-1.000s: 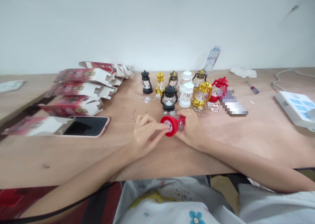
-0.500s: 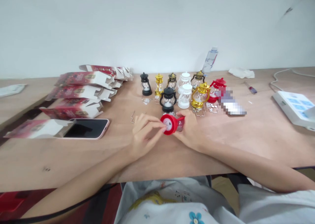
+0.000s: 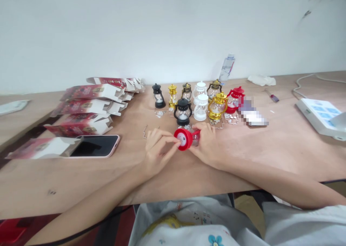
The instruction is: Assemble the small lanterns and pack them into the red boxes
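Note:
My right hand [image 3: 207,147] is wrapped round a small red lantern [image 3: 187,138] with a clear globe, tipped on its side so its base faces left. Set in the red base is a white disc with a small dark spot. My left hand [image 3: 160,150] is closed in a pinch, thumb and fingertips touching the disc; whatever they hold, if anything, is hidden. Just behind the held lantern stands a black lantern [image 3: 183,111]. Around it are a white lantern [image 3: 200,108], a gold lantern [image 3: 217,106] and another red lantern [image 3: 234,99]. Bent wire pieces [image 3: 145,132] lie near my left hand.
Red and white cartons [image 3: 90,93] are piled at the left, with a phone [image 3: 94,146] before them. To the right lie a second phone [image 3: 253,113], a screwdriver [image 3: 274,96] and a white box [image 3: 321,116] with a cable. A bottle [image 3: 227,67] stands against the wall.
The camera view has shifted slightly. Both hands keep nearly the same hold on the red lantern, and the left fingertips stay at its base.

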`<state>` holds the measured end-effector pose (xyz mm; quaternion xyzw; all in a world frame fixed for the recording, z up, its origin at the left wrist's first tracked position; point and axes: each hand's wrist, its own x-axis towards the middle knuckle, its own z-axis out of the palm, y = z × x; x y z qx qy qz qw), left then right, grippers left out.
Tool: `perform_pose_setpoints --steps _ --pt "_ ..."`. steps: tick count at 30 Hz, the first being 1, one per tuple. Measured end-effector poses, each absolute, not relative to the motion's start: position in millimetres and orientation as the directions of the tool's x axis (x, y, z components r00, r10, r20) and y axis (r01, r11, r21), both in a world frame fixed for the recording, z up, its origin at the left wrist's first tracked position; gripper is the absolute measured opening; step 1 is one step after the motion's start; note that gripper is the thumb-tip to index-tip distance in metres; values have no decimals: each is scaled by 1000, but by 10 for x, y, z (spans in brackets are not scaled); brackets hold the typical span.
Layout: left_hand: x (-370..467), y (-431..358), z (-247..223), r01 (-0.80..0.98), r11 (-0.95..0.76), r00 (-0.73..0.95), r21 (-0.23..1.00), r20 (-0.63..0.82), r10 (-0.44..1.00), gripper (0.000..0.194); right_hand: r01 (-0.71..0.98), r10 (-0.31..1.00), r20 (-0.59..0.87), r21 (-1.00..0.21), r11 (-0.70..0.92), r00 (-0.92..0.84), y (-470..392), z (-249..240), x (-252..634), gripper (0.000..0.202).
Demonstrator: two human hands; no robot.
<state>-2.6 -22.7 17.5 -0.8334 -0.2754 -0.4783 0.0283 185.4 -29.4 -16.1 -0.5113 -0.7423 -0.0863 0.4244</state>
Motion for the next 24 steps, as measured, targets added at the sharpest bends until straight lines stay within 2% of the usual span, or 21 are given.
perform_pose_setpoints --steps 13,24 --pt "24 -259 167 506 -842 393 189 818 420 6 845 688 717 -299 443 -107 -309 -156 1831 36" --pt "41 -257 140 467 -845 392 261 795 463 6 838 681 726 -313 448 -93 -314 -174 1824 35"
